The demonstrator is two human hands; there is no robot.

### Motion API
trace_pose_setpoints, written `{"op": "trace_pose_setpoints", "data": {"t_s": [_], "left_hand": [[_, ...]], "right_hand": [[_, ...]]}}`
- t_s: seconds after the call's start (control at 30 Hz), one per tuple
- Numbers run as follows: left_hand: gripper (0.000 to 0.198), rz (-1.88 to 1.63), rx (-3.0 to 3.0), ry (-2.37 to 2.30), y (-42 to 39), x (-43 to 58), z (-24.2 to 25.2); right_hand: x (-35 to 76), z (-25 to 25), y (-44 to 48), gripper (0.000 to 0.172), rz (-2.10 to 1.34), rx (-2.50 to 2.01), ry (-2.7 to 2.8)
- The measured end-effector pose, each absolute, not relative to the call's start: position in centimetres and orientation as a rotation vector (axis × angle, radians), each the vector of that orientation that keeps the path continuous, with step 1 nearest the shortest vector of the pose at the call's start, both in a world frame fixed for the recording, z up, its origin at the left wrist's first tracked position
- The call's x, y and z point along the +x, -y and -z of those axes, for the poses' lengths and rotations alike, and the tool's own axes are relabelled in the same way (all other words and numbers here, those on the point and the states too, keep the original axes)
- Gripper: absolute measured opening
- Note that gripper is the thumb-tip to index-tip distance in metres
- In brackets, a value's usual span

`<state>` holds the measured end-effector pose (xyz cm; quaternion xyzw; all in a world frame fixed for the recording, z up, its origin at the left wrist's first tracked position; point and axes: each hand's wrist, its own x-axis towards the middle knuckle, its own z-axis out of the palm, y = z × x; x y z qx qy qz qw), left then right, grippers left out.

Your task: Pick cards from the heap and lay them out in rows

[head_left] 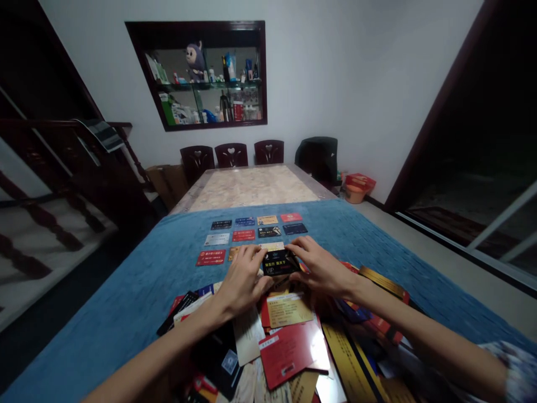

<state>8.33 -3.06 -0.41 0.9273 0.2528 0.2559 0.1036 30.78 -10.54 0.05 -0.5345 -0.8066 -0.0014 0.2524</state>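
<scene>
Between my two hands is a black VIP card with yellow lettering, held up by its short ends. My left hand pinches its left end between thumb and fingers. On the other end, my right hand grips in the same way. Below and around my wrists lies a loose heap of cards, among them a red card and a gold card. Beyond my hands, several cards lie flat in rows, such as a red card and a dark blue card. My hands partly cover the nearest row.
A blue cloth covers the near part of the long table. Dark chairs stand at its far end. A wall shelf holds bottles and a plush toy. A stair railing is on the left, an orange bucket at the right.
</scene>
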Motion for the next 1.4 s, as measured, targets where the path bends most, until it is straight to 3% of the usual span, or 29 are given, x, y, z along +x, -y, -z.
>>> {"op": "trace_pose_setpoints", "data": {"t_s": [0.73,1.4], "left_hand": [[0.036,-0.359,2.88,-1.054,-9.0,13.3,1.3],[0.036,0.03,2.822,-1.197,-12.2,15.9,2.0]], "right_hand": [[32.8,-0.3,-2.1,0.045,0.109,-1.955,2.354],[33.7,1.4,-6.0,0.048,-0.023,-2.201,2.379]]}}
